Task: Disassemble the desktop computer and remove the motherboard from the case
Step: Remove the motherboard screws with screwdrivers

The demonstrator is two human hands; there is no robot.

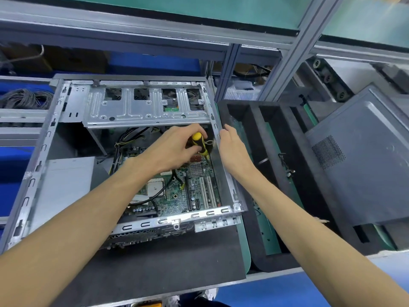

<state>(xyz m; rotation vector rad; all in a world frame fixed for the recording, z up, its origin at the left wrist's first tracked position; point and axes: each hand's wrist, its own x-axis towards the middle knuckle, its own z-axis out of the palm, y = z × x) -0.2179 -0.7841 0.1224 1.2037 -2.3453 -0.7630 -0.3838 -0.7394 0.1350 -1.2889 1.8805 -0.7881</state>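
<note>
An open grey desktop case lies on a dark mat. Inside it sits the green motherboard with white slots and a heatsink. My left hand reaches into the case and grips a yellow and black screwdriver, whose tip points down at the board's far right part. My right hand rests on the case's right wall, fingers over its top edge. A silver drive cage spans the far end of the case. Black and yellow cables run over the board.
A silver power supply fills the case's left side. A black foam tray with slots lies to the right, with the removed dark side panel leaning beyond it. Aluminium frame posts stand behind. A coil of cables lies far left.
</note>
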